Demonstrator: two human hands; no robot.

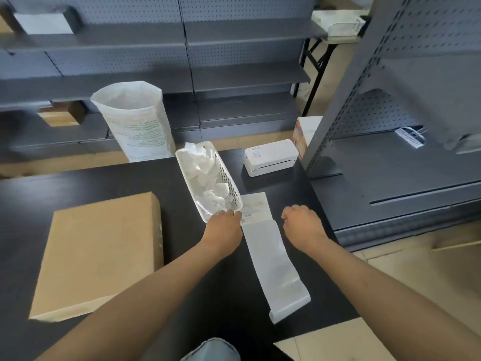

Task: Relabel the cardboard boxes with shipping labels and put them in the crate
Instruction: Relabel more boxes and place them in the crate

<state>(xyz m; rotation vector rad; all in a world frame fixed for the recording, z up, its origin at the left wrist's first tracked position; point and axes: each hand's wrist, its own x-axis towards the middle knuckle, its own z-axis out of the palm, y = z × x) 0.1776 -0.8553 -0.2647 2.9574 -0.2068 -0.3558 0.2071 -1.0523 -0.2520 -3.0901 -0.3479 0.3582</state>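
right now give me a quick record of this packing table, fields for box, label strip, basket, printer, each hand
box: flat cardboard box lying on the dark table, left side, no label visible on its top
label strip: long label strip lying flat between the hands, printed label at its far end
basket: white basket holding crumpled paper scraps
printer: white label printer at the far edge
left hand: left hand at the basket's near end, beside the strip; grip unclear
right hand: right hand curled, holding nothing visible

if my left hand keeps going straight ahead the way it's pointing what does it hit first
The left hand is already at the near end of the white plastic basket of crumpled paper scraps; going on, it would push into that rim first. Whether it touches yet is unclear.
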